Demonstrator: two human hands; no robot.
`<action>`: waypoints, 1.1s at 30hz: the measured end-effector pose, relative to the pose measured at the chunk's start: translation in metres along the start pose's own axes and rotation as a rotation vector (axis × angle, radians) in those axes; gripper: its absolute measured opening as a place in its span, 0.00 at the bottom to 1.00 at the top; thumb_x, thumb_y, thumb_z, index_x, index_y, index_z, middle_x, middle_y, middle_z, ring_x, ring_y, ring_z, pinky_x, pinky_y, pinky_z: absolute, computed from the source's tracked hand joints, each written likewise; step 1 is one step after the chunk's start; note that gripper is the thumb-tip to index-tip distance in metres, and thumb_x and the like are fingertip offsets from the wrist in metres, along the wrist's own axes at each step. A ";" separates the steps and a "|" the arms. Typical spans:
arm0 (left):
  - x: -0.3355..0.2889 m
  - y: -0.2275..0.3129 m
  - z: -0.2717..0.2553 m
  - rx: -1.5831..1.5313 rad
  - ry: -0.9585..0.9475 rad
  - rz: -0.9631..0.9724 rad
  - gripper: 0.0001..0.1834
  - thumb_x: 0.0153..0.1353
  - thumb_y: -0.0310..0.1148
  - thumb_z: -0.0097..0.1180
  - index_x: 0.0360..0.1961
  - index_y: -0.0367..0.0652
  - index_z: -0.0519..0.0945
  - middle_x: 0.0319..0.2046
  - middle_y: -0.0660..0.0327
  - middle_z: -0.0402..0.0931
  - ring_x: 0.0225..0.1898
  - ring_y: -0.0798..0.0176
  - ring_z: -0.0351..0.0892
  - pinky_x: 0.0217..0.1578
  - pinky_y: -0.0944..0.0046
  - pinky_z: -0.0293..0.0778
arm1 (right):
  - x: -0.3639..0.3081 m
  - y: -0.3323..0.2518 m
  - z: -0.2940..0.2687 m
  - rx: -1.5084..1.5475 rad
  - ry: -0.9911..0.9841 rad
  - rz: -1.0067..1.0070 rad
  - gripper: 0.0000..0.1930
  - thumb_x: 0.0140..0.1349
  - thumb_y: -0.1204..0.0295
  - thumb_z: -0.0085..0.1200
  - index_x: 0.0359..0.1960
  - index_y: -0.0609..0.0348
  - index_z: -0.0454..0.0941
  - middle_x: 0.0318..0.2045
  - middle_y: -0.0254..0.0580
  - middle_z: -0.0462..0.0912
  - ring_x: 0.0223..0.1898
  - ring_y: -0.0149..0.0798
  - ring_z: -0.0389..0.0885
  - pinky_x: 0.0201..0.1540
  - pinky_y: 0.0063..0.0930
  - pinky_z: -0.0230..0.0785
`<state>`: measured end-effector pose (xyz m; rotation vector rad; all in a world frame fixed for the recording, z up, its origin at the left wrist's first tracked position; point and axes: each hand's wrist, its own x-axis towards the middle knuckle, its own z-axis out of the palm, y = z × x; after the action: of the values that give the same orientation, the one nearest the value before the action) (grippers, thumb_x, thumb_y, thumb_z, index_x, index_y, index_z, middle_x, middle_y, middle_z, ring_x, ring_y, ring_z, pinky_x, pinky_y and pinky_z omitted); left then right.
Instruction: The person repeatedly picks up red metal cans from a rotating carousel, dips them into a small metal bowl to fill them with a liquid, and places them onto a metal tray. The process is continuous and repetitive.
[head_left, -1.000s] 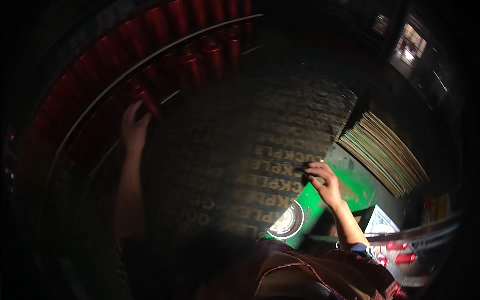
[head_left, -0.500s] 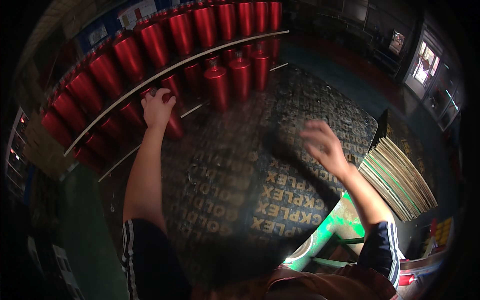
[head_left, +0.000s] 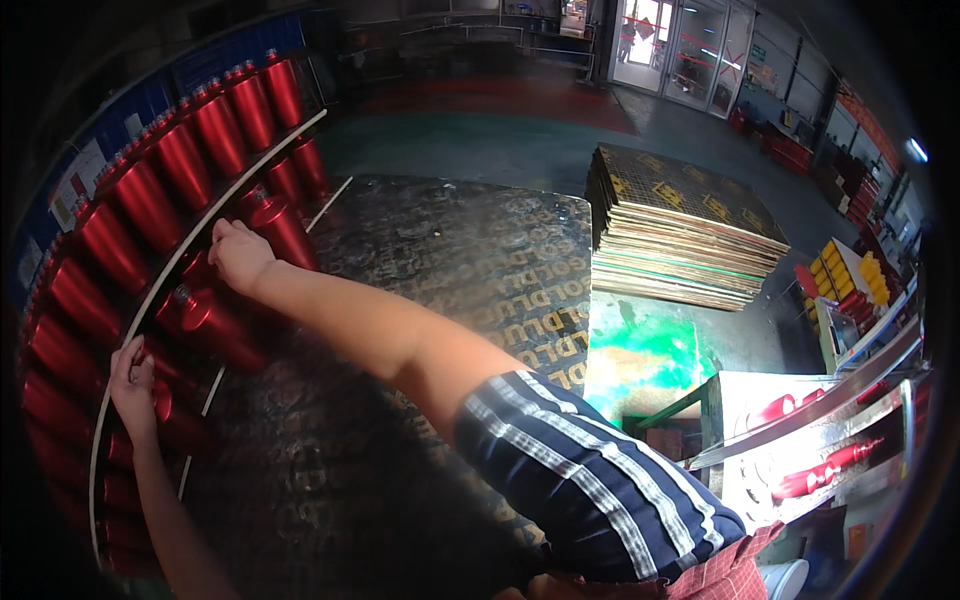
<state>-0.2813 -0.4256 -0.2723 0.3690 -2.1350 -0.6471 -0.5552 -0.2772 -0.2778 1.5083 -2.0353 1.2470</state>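
Note:
Glossy red bottles with narrow necks stand in two tiers along the left. My right arm crosses the table to the lower tier, and my right hand (head_left: 240,258) closes its fingers at the neck of a bottle there, mostly hidden by the hand and forearm. Nearer to me, my left hand (head_left: 132,385) has its fingers bent round the top of another red bottle (head_left: 172,412), just beside the pale board edge. Between the two hands a red bottle (head_left: 190,310) stands forward, its neck showing. One more bottle (head_left: 275,215) stands just beyond my right hand.
A pale-edged board (head_left: 205,222) carries the upper tier. The dark table top (head_left: 430,240) bears yellow print. Right of it lie stacked sheets (head_left: 690,240) and a green-stained surface (head_left: 650,345). More red items (head_left: 810,480) lie in a bright tray at lower right.
My view has swung right, so the bottles now lie farther left. My right hand has gone from above the table across to the lower tier. My left hand is at the bottles in both frames.

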 end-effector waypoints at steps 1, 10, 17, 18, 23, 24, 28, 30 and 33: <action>0.006 0.008 0.009 -0.030 -0.042 0.073 0.20 0.62 0.20 0.57 0.57 0.38 0.78 0.28 0.71 0.64 0.21 0.80 0.57 0.22 0.76 0.58 | 0.000 0.005 0.002 0.043 0.052 -0.040 0.10 0.52 0.77 0.57 0.35 0.52 0.85 0.47 0.43 0.75 0.52 0.49 0.74 0.55 0.40 0.72; 0.064 0.050 0.084 -0.133 -0.292 -0.419 0.28 0.60 0.33 0.63 0.59 0.33 0.72 0.17 0.71 0.66 0.13 0.78 0.61 0.11 0.73 0.56 | 0.005 0.029 0.002 0.421 0.359 -0.092 0.22 0.45 0.89 0.54 0.44 0.57 0.82 0.43 0.47 0.77 0.42 0.45 0.79 0.46 0.35 0.74; 0.064 0.039 0.086 -0.258 -0.216 -0.494 0.17 0.62 0.34 0.61 0.50 0.37 0.78 0.19 0.70 0.69 0.13 0.77 0.65 0.13 0.75 0.59 | 0.000 0.045 -0.024 0.725 0.429 0.247 0.19 0.53 0.77 0.67 0.48 0.63 0.78 0.23 0.34 0.77 0.27 0.28 0.77 0.32 0.25 0.72; 0.063 0.037 0.083 -0.249 -0.205 -0.492 0.17 0.61 0.34 0.61 0.50 0.38 0.78 0.19 0.70 0.69 0.13 0.77 0.65 0.13 0.75 0.59 | 0.005 0.050 -0.035 0.764 0.409 0.338 0.26 0.53 0.77 0.67 0.54 0.67 0.73 0.25 0.38 0.79 0.27 0.29 0.77 0.31 0.25 0.73; 0.057 0.030 0.066 -0.293 -0.200 -0.489 0.17 0.61 0.31 0.62 0.50 0.37 0.79 0.17 0.71 0.68 0.13 0.78 0.62 0.13 0.74 0.56 | 0.038 0.088 -0.071 0.123 -0.031 0.449 0.19 0.50 0.57 0.71 0.31 0.63 0.85 0.22 0.43 0.83 0.20 0.38 0.82 0.23 0.33 0.76; 0.054 0.030 0.062 -0.291 -0.188 -0.472 0.18 0.60 0.30 0.63 0.51 0.37 0.79 0.17 0.72 0.68 0.14 0.79 0.62 0.14 0.74 0.55 | 0.046 0.092 -0.069 -0.044 -0.049 0.603 0.20 0.51 0.53 0.71 0.32 0.59 0.86 0.24 0.40 0.84 0.23 0.38 0.83 0.25 0.34 0.78; 0.042 0.034 0.050 -0.361 -0.167 -0.509 0.16 0.59 0.29 0.64 0.48 0.37 0.80 0.20 0.74 0.68 0.17 0.78 0.63 0.16 0.75 0.58 | 0.061 0.104 -0.057 0.060 -0.206 0.398 0.12 0.53 0.63 0.69 0.28 0.60 0.84 0.19 0.38 0.81 0.17 0.31 0.78 0.19 0.26 0.69; 0.040 0.039 0.048 -0.306 -0.140 -0.482 0.16 0.58 0.30 0.64 0.46 0.38 0.81 0.20 0.71 0.72 0.16 0.77 0.67 0.16 0.75 0.61 | 0.065 0.104 -0.049 0.394 -0.253 0.504 0.13 0.53 0.65 0.68 0.24 0.62 0.81 0.15 0.38 0.78 0.14 0.31 0.74 0.16 0.26 0.66; 0.035 0.042 0.048 -0.304 -0.114 -0.472 0.15 0.57 0.30 0.64 0.45 0.36 0.81 0.21 0.70 0.73 0.16 0.77 0.67 0.16 0.75 0.62 | 0.069 0.098 -0.040 0.409 -0.315 0.429 0.12 0.55 0.65 0.66 0.22 0.60 0.79 0.16 0.36 0.78 0.13 0.29 0.72 0.15 0.25 0.63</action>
<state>-0.3417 -0.3922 -0.2493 0.6879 -2.0212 -1.2709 -0.6791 -0.2817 -0.2519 1.5680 -2.5226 1.7731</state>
